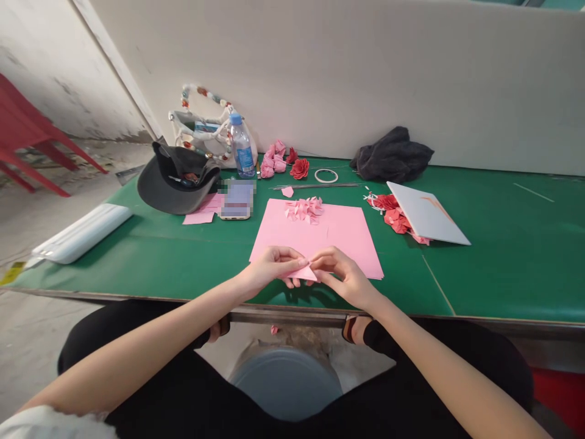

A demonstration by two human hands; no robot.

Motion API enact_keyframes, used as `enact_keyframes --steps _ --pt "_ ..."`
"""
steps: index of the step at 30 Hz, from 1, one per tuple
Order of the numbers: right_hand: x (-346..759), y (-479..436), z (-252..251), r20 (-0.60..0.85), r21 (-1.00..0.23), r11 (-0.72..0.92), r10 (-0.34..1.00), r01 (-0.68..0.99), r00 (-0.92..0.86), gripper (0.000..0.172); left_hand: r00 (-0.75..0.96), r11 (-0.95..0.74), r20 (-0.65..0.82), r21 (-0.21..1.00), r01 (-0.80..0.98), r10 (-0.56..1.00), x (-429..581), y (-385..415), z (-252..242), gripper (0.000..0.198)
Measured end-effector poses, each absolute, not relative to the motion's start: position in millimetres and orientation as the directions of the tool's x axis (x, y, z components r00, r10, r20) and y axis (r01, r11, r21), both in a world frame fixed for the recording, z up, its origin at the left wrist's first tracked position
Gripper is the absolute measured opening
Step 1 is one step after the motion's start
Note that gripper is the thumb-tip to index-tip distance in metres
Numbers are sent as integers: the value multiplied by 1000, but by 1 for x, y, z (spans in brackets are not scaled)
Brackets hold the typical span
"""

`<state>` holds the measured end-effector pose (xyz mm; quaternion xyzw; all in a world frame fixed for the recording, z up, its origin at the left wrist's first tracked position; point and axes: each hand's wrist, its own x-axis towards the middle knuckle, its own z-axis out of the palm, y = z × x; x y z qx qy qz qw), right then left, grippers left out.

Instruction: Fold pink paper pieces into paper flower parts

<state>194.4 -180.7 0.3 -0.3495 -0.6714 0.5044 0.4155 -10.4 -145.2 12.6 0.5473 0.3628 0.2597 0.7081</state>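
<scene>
Between my two hands is a small folded piece of pink paper (304, 274), held just above the near edge of a stack of pink sheets (340, 235). My left hand (276, 266) is closed on its left side, thumb on top. My right hand (340, 274) pinches the right side with thumb and fingertips. On the stack lies a cluster of folded pink paper pieces (305, 210). Behind it, a small pink paper pentagon (287, 192) rests by some thin wires (315, 185).
Finished paper flowers (300, 169), a roll of tape (326, 176), a water bottle (242, 149), a bag (208, 137) and black cloth (393, 155) line the back. Left are a cap (180, 183) and phone (236, 200). A white board (427, 213) leans over red paper scraps (397, 221) at right.
</scene>
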Motion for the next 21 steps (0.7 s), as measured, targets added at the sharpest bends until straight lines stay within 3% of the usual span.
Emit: enact_keyframes --steps 4,12,21 --pt "196 -181 3 218 -953 296 823 68 -524 12 644 300 -266 952 59 717 -10 -148 17 42" --pt "196 -176 -5 443 -856 506 823 104 -356 11 602 378 -268 924 -61 752 -11 -142 11 33" --pt "189 -180 -10 278 -938 319 927 138 -251 10 518 286 -197 953 -98 833 -8 -146 11 32"
